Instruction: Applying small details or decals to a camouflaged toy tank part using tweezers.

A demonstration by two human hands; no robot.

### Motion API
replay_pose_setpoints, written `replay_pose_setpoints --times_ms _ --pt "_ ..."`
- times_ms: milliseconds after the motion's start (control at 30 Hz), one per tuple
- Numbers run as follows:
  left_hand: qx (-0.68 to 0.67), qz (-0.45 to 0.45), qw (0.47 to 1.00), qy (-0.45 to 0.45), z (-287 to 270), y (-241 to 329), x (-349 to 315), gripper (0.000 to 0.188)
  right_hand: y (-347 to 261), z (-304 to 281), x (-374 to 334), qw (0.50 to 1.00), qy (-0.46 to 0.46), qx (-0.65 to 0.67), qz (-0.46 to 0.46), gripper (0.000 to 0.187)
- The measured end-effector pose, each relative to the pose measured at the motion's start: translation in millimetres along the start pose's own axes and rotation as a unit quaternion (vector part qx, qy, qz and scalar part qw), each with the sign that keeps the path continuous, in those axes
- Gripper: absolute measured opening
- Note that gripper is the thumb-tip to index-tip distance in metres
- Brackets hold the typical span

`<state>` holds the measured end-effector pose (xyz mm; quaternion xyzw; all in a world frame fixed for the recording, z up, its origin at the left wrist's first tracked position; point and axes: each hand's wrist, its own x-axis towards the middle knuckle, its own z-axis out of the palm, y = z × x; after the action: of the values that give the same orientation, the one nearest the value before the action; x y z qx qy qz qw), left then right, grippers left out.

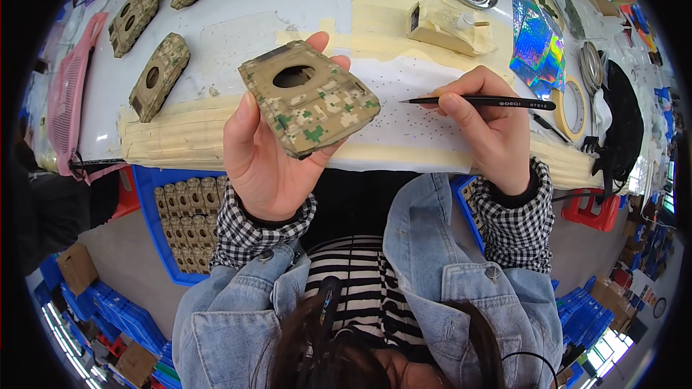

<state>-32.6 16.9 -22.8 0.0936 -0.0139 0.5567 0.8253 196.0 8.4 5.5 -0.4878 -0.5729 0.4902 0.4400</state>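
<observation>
My left hand (263,148) grips a model tank hull (317,104) by its sides, raised over the near edge of the table. The hull has a tan, brown and green pixel camouflage and an oval opening in its top. Between the thumb and fingers of my right hand (494,126) are slim black tweezers (497,101), their pointed tip toward the hull but apart from it. Beneath the tip lies a white sheet (422,126) strewn with many tiny dark specks. Whether the tip holds anything is too small to tell.
More camouflage hulls (160,78) rest on the table at the left, beside a pink basket (76,94). At the back right are a taped block with a small bottle (466,21), a round tin (468,1) of green bits and a tape roll (574,109). A blue crate (153,227) holds hulls below.
</observation>
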Motion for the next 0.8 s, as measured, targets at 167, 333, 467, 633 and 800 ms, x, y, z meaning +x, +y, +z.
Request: replay_pose_setpoints --times_ms 167,333,467,633,800 --pt "-0.01 -0.002 1.0 -0.01 -1 -1 0 0.069 -3 -8 0 0.999 0.011 -0.03 -0.025 0.012" --pt "0.025 0.009 1.0 0.013 6 -4 0 0.064 -20 -8 0 0.997 0.03 -0.006 -0.069 0.014" --pt "0.066 -0.022 0.998 0.008 9 -4 -1 0.063 -43 -8 -1 0.995 0.017 -0.001 -0.103 0.024" --pt "0.11 -0.064 0.991 0.036 24 -8 -3 0.061 -56 -1 2 0.989 -0.014 0.03 -0.142 0.035" --pt "0.071 -0.097 0.993 0.015 25 -9 -5 0.055 -68 15 3 0.983 -0.051 0.062 -0.163 0.036"
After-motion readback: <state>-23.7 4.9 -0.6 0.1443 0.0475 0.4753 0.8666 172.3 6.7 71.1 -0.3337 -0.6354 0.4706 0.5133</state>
